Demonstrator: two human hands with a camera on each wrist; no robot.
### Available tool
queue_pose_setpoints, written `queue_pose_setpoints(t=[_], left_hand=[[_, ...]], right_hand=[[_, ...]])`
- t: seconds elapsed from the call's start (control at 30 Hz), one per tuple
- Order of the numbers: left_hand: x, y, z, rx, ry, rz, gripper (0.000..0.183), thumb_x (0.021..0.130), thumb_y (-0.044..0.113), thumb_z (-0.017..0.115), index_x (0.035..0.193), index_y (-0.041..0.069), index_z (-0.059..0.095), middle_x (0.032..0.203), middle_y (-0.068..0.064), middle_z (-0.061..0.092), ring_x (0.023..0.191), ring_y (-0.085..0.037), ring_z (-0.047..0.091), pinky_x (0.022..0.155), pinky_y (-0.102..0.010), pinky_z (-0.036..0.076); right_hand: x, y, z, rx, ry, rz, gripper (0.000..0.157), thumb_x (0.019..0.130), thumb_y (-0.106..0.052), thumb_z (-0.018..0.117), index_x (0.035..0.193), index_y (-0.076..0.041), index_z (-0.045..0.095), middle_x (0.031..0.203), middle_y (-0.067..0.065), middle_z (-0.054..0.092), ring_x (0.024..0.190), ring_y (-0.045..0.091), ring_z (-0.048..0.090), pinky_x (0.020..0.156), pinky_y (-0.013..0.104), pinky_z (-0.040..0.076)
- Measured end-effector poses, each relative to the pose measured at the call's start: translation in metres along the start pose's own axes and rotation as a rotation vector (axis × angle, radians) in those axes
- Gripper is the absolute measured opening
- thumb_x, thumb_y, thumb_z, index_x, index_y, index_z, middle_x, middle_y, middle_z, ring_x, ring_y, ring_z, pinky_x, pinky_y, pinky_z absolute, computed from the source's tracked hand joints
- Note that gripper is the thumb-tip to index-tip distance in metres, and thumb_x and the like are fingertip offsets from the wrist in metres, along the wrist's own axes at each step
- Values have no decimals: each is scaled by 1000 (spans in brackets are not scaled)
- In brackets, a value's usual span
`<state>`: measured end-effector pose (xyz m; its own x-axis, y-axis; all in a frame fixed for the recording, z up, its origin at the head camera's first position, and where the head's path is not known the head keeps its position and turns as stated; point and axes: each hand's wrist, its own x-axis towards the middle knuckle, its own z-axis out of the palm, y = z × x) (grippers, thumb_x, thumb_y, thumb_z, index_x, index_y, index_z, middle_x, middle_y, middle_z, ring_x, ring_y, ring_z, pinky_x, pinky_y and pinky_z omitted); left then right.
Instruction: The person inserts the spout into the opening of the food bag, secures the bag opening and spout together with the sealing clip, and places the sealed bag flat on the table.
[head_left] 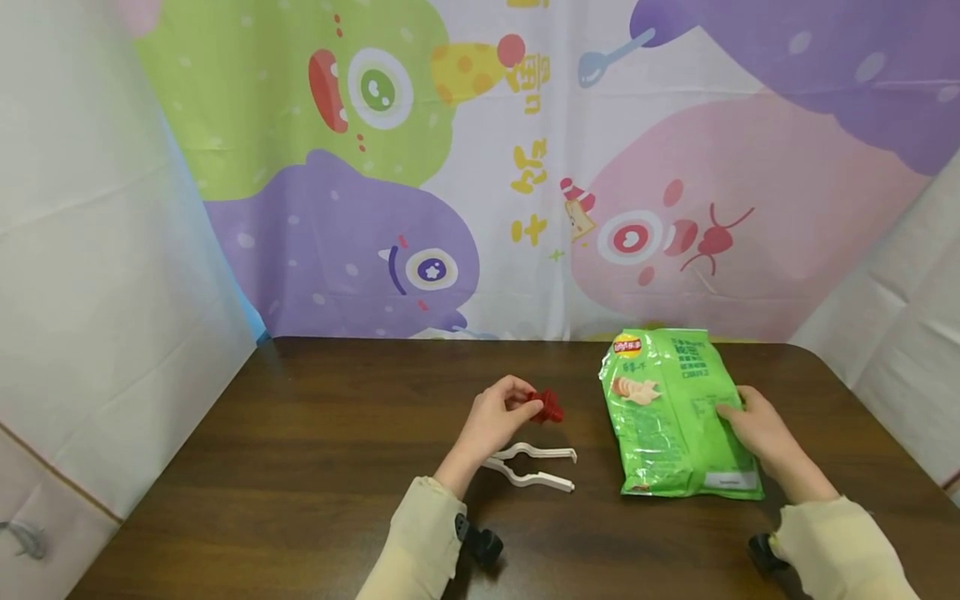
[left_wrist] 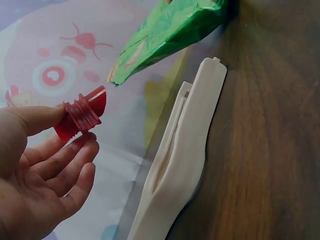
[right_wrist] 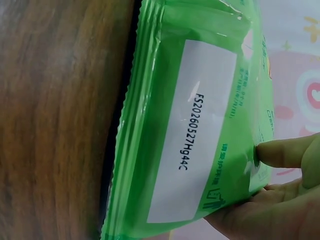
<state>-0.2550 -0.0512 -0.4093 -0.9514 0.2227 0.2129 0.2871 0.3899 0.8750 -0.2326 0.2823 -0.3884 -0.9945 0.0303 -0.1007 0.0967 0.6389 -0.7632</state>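
Now: left hand (head_left: 491, 421) pinches ribbed red plastic piece (head_left: 550, 406) | right hand (head_left: 763, 427) grips glossy green bag (head_left: 675, 425), toward right edge of desk (head_left: 843, 421) | forked white plastic clip (left_wrist: 189, 145) left of bag

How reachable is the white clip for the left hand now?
Probably yes: the white clip lies on the table close to the left hand, with nothing visible on it. That hand pinches the red piece, though, so it may need to set that down first.

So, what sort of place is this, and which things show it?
Probably a makeshift screened booth, perhaps for filming: a colourful monster-print fabric backdrop hangs behind a dark brown wood-grain table, with plain pale cloth sheets on both sides.
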Motion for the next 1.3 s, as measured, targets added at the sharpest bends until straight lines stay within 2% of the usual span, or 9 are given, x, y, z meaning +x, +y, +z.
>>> queue_pose_setpoints(t=[0.1, 0.23, 0.37, 0.47, 0.6, 0.73, 0.97, 1.23, 1.3], left_hand=[[1, 0, 1, -5, 2, 13, 20, 79, 25, 60, 92, 11, 56, 82, 2, 62, 71, -9, 57, 63, -22, 45], [2, 1, 4, -25, 15, 21, 21, 79, 24, 60, 94, 10, 56, 82, 0, 62, 71, -9, 57, 63, -23, 45], [2, 2, 7, -35, 30, 23, 27, 79, 25, 60, 99, 9, 56, 83, -1, 62, 69, -8, 56, 61, -22, 44], [2, 1, 9, -30, 41, 34, 27, 80, 25, 59, 101, 9, 56, 82, 0, 63, 67, -7, 55, 60, -23, 43], [2, 2, 11, -3, 53, 45, 22, 81, 26, 57, 99, 14, 59, 81, 3, 62, 68, -7, 56, 62, -23, 43], [4, 4, 11, -19, 50, 41, 20, 82, 28, 56, 98, 17, 60, 82, 5, 62, 70, -7, 56, 63, -23, 43], [4, 10, 12, -82, 40, 6, 19, 82, 27, 56, 96, 15, 59, 81, 2, 62, 69, -7, 57, 61, -23, 44], [6, 14, 12, -100, 42, -17, 19, 82, 26, 56, 96, 14, 59, 78, 1, 63, 72, -17, 60, 64, -24, 44], [6, 15, 13, -103, 38, -24, 19, 82, 27, 56, 95, 14, 59, 77, 1, 63, 71, -17, 60, 64, -24, 43]], right_hand=[[-2, -1, 1, 14, -10, 5, 58, 90, -24, 32, 125, 18, 12, 118, 35, 27, 92, 33, 42, 64, 31, 39], [-5, -3, 2, 33, -22, 13, 62, 90, -27, 33, 126, 17, 9, 115, 33, 29, 83, 26, 46, 61, 30, 41], [-9, -5, 3, 58, -26, 17, 64, 90, -34, 34, 125, 16, 14, 101, 26, 41, 69, 16, 49, 56, 31, 43], [-11, -6, 4, 86, -21, 17, 68, 89, -41, 33, 124, 14, 17, 91, 19, 45, 62, 13, 50, 53, 32, 44], [-13, -8, 5, 88, -12, 18, 75, 86, -50, 31, 126, 12, 15, 95, 19, 43, 63, 13, 49, 53, 32, 43], [-14, -8, 4, 77, -2, 17, 78, 85, -53, 29, 127, 12, 14, 99, 21, 41, 66, 13, 48, 55, 31, 42], [-14, -10, 3, 85, 7, 4, 74, 85, -54, 27, 125, 8, 20, 88, 15, 45, 60, 12, 49, 53, 32, 43], [-19, -11, 5, 109, -13, 14, 75, 86, -54, 24, 127, 9, 19, 81, 11, 48, 59, 12, 50, 53, 32, 43], [-20, -11, 6, 120, -24, 22, 77, 86, -54, 24, 127, 10, 19, 80, 10, 49, 59, 12, 50, 53, 32, 44]])
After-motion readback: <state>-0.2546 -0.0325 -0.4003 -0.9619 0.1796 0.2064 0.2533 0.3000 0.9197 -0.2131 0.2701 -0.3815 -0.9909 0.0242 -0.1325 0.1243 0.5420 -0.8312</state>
